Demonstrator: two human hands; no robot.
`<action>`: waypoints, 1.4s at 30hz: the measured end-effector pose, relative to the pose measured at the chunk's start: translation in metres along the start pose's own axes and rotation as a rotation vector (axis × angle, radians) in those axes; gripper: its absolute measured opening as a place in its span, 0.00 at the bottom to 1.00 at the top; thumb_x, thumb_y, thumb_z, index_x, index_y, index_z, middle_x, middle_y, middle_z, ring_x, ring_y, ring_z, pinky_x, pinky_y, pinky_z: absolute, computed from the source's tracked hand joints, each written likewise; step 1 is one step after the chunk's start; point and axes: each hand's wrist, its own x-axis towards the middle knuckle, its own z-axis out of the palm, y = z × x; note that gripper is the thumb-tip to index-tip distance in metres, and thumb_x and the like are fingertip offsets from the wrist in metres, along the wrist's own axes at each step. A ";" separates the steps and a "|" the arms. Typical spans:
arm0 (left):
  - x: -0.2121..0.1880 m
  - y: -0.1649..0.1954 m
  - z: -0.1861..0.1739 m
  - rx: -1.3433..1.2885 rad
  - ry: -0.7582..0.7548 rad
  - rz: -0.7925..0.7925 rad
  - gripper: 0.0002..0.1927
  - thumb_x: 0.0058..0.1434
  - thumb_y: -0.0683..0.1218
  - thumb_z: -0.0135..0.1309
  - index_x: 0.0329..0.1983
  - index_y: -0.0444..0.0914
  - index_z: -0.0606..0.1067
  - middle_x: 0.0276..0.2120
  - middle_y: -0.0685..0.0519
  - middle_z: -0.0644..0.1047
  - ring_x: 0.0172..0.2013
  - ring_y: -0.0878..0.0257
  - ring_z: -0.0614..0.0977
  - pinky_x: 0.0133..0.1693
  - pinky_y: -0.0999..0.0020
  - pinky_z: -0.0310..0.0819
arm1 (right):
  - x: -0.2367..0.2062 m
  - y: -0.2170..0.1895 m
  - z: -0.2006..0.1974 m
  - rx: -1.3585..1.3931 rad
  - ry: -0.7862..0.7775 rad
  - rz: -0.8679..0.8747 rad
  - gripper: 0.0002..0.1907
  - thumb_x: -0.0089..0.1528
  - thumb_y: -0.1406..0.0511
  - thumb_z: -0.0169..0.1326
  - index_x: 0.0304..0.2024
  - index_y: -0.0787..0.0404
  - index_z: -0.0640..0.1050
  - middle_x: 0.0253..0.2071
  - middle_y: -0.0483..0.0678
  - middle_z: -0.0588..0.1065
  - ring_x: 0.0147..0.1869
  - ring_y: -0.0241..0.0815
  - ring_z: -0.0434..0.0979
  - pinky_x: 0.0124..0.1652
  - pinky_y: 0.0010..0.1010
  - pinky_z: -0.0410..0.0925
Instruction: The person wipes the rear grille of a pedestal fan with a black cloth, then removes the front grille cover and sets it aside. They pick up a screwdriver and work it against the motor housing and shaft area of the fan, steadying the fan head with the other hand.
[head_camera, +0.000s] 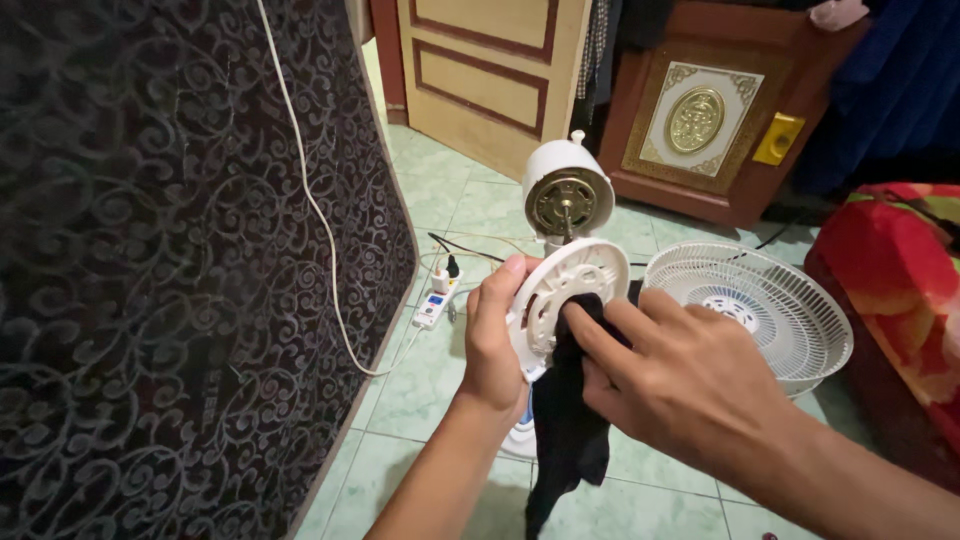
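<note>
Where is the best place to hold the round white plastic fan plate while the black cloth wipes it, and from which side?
Probably the outer rim of the round white fan plate, from its left edge, where the left hand clamps it. The plate is thin and slotted, and this leaves its face free for the right hand with the black cloth.

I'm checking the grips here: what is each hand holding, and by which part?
The left hand holds the round white fan part by its left rim. The right hand presses a dark cloth by its upper end against that part.
</note>
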 end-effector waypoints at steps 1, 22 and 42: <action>0.001 -0.002 -0.001 -0.018 0.008 0.002 0.24 0.71 0.55 0.43 0.44 0.30 0.77 0.37 0.47 0.81 0.37 0.63 0.81 0.42 0.68 0.76 | 0.000 -0.002 0.001 0.021 -0.042 0.038 0.26 0.48 0.62 0.64 0.50 0.59 0.80 0.31 0.46 0.76 0.30 0.46 0.77 0.22 0.39 0.70; 0.004 0.008 0.005 -0.179 0.150 -0.111 0.30 0.65 0.62 0.41 0.44 0.30 0.78 0.38 0.45 0.82 0.38 0.58 0.83 0.44 0.66 0.76 | -0.003 0.009 0.020 0.381 -0.448 0.283 0.35 0.56 0.64 0.58 0.67 0.53 0.70 0.23 0.53 0.79 0.26 0.51 0.80 0.28 0.40 0.69; -0.001 -0.007 0.004 -0.301 0.335 -0.225 0.35 0.60 0.66 0.40 0.43 0.31 0.79 0.36 0.45 0.83 0.38 0.55 0.84 0.44 0.63 0.78 | -0.016 0.011 0.039 1.444 -0.248 0.318 0.33 0.61 0.70 0.53 0.69 0.71 0.63 0.45 0.59 0.80 0.45 0.35 0.79 0.42 0.35 0.74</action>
